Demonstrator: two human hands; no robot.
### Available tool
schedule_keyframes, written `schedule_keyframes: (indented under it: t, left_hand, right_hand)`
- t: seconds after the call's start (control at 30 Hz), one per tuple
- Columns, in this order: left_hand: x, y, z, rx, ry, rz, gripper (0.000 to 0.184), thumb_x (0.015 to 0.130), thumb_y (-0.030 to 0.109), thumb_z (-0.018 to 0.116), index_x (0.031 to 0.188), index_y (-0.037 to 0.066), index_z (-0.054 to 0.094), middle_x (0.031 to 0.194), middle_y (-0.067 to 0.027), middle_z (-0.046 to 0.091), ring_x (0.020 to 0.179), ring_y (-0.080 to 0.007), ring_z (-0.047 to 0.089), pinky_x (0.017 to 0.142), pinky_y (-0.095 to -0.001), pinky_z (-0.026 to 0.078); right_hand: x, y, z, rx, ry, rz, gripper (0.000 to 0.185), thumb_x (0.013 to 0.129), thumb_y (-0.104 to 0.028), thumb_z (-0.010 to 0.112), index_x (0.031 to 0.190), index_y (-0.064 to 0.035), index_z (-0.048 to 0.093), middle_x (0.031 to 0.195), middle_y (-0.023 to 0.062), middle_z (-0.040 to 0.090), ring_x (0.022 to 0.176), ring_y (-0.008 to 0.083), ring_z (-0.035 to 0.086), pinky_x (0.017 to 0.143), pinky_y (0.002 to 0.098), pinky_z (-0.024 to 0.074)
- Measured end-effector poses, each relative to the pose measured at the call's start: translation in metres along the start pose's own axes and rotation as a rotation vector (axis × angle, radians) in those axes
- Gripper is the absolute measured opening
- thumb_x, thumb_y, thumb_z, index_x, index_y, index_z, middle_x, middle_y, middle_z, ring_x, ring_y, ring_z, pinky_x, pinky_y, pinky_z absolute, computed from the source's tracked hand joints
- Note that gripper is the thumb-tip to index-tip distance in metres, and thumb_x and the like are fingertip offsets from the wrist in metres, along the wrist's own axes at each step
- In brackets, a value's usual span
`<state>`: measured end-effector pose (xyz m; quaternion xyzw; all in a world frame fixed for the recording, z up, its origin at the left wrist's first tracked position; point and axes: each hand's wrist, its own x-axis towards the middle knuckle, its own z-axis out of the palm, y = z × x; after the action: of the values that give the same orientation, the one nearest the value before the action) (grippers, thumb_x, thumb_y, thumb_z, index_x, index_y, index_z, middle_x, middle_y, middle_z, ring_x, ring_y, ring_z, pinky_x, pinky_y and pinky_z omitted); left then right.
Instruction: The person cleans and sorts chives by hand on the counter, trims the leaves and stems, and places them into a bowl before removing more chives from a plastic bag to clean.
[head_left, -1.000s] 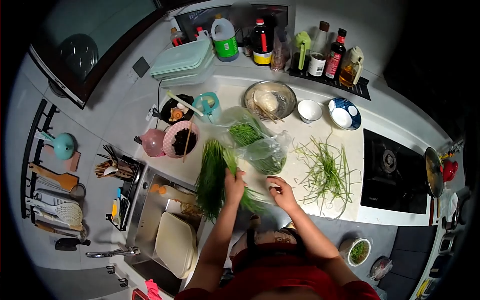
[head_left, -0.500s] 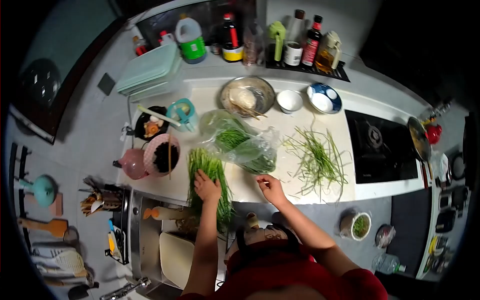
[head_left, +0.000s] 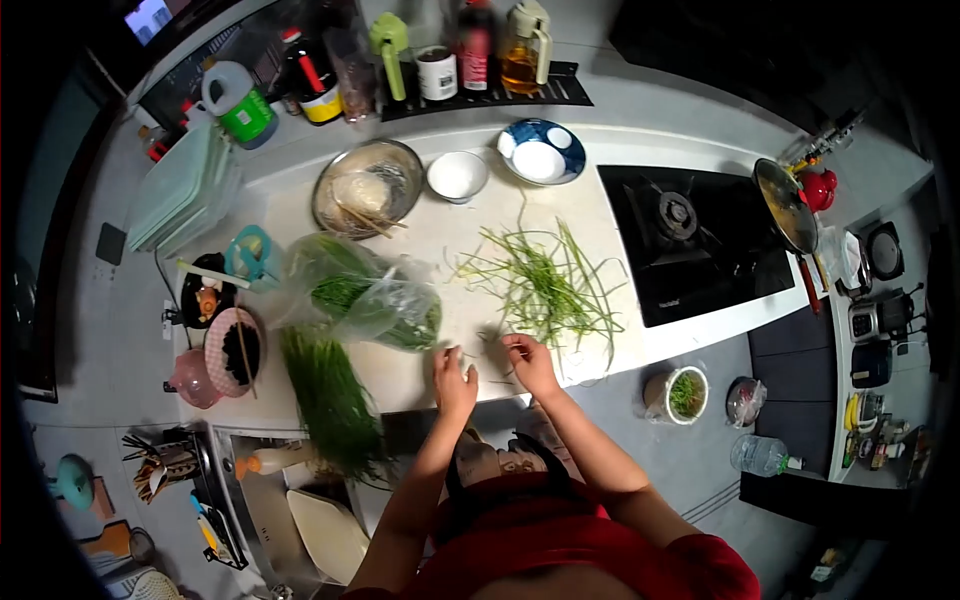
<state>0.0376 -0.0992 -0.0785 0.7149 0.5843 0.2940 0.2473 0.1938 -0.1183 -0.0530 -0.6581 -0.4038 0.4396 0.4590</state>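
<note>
My left hand (head_left: 455,383) is at the counter's front edge, fingers apart and empty, just below a clear plastic bag (head_left: 385,300) of green chives. To its right, my right hand (head_left: 531,364) has its fingers curled together beside a loose, tangled pile of chives (head_left: 550,285). Whether a stem is between those fingertips is too small to tell. A thick bundle of chives (head_left: 330,400) lies left of my hands, its lower end hanging over the counter edge toward the sink.
Behind the bag stand a metal bowl (head_left: 402,170) with dough and chopsticks, a white bowl (head_left: 458,176) and a blue-patterned bowl (head_left: 550,165). A black gas stove (head_left: 690,275) is to the right. A pink basket (head_left: 214,350) sits left; a bin (head_left: 660,392) stands on the floor.
My left hand has left the chive bundle and moved right, close to my right hand. My right hand is now nearer the loose pile. The view has shifted to the right.
</note>
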Motion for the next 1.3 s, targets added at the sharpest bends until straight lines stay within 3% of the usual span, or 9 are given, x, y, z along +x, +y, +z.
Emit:
schedule_keyframes:
  t: [0.2,0.4,0.5,0.63,0.73,0.87,1.07,1.13,1.3]
  left_hand:
    - [0.01,0.027,0.065,0.264,0.111,-0.262,0.041,0.07,0.01,0.054,0.108,-0.005,0.047,0.105,-0.0201,0.047,0.102,-0.0342,0.041,0.089,-0.0388,0.034]
    - [0.048,0.095,0.155,0.073,-0.096,-0.064,0.04,0.069,0.005,0.053,0.109,0.0,0.051,0.105,-0.0167,0.049,0.099,-0.0331,0.046,0.084,-0.0389,0.04]
    - [0.082,0.094,0.143,0.096,0.16,0.005,0.038,0.069,0.006,0.053,0.107,-0.002,0.052,0.105,-0.0178,0.048,0.09,-0.0325,0.049,0.078,-0.0375,0.041]
    - [0.145,0.014,0.114,0.409,0.433,-0.224,0.053,0.074,0.02,0.056,0.114,-0.011,0.041,0.112,-0.0249,0.045,0.109,-0.038,0.039,0.094,-0.0452,0.03]
    - [0.176,0.003,0.111,0.469,0.385,-0.345,0.055,0.074,0.03,0.057,0.109,-0.011,0.046,0.106,-0.0242,0.049,0.105,-0.0383,0.042,0.092,-0.0451,0.032]
    - [0.194,0.03,0.155,0.339,0.225,-0.079,0.04,0.073,0.033,0.054,0.086,-0.004,0.057,0.091,-0.0198,0.053,0.086,-0.0348,0.048,0.08,-0.0442,0.039]
    - [0.141,0.104,0.173,0.079,-0.267,0.243,0.053,0.074,0.04,0.061,0.104,-0.002,0.052,0.102,-0.0181,0.05,0.097,-0.0343,0.044,0.084,-0.0425,0.036]
    - [0.123,0.115,0.166,0.201,-0.169,0.304,0.062,0.073,0.041,0.061,0.113,-0.003,0.045,0.11,-0.0189,0.046,0.103,-0.0348,0.041,0.089,-0.0426,0.033]
    - [0.058,0.15,0.142,0.315,-0.275,0.244,0.092,0.062,0.056,0.063,0.125,-0.004,0.034,0.129,-0.0243,0.031,0.122,-0.0396,0.025,0.1,-0.0527,0.017]
  right_hand:
    - [0.031,0.052,-0.129,-0.359,0.396,-0.084,0.029,0.068,0.002,0.054,0.096,-0.0008,0.056,0.09,0.0139,0.057,0.074,0.0256,0.057,0.068,0.033,0.0465]
    - [0.074,0.058,-0.187,-0.541,0.369,-0.161,0.034,0.066,-0.001,0.058,0.1,0.0002,0.053,0.098,0.0183,0.053,0.091,0.035,0.05,0.082,0.0381,0.0406]
    - [0.09,0.056,-0.194,-0.665,0.341,-0.181,0.037,0.066,-0.005,0.059,0.103,0.0005,0.052,0.102,0.0189,0.052,0.092,0.0356,0.05,0.082,0.0393,0.0403]
    - [0.112,0.097,-0.198,-0.832,0.298,-0.054,0.042,0.067,-0.01,0.061,0.106,-0.0002,0.05,0.104,0.0201,0.051,0.092,0.0373,0.049,0.083,0.0405,0.0403]
    - [0.11,0.075,-0.185,-0.74,0.314,-0.052,0.042,0.067,-0.01,0.061,0.106,0.0004,0.05,0.102,0.0215,0.051,0.091,0.0374,0.049,0.082,0.041,0.0405]
    - [0.12,0.072,-0.165,-0.587,0.21,-0.121,0.035,0.068,-0.005,0.056,0.101,0.0034,0.054,0.095,0.0251,0.053,0.086,0.0395,0.051,0.078,0.0413,0.0426]
    - [0.138,0.091,-0.155,0.082,-0.074,0.166,0.035,0.082,-0.008,0.044,0.115,0.0044,0.048,0.106,0.0154,0.055,0.094,0.0226,0.053,0.082,0.0291,0.0415]
    - [0.138,0.065,-0.162,0.22,-0.133,0.297,0.033,0.085,-0.007,0.043,0.116,0.0047,0.047,0.102,0.0062,0.056,0.09,0.0146,0.053,0.081,0.0235,0.041]
    - [0.145,0.049,-0.178,-0.21,0.082,0.077,0.04,0.08,-0.027,0.056,0.101,0.0067,0.053,0.094,0.0235,0.058,0.084,0.0296,0.059,0.069,0.0336,0.0471]
